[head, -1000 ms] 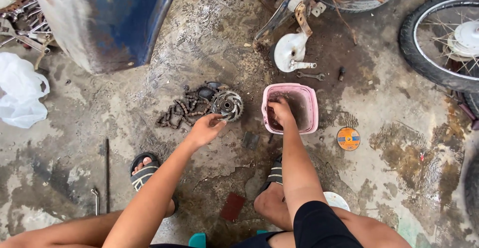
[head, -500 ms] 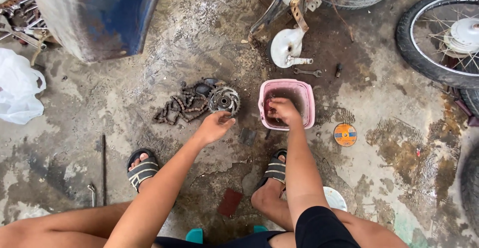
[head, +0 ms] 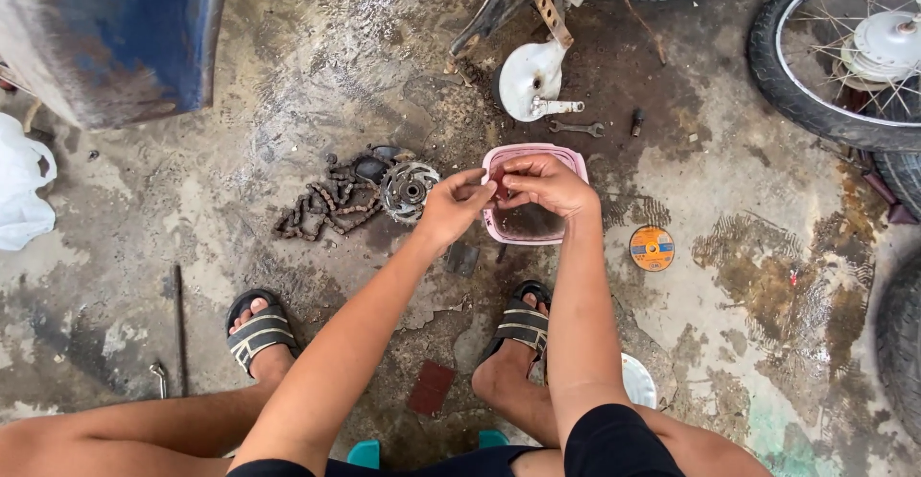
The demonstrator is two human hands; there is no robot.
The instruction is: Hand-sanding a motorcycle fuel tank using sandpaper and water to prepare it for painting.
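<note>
Hands meet over the pink tub (head: 576,162) mid-floor: my left hand (head: 459,206) and right hand (head: 547,185) pinch one small dark part (head: 500,187); chain (head: 321,206) and sprocket (head: 411,190) lie beside, untouched.

I see a stained, oily concrete floor (head: 288,83) in flat daylight, a blue panel (head: 115,26) top left, a spoked wheel (head: 835,55) right.

A round disc with an orange and blue label (head: 652,248) lies on the floor, just right of the pink tub (head: 533,232).
</note>
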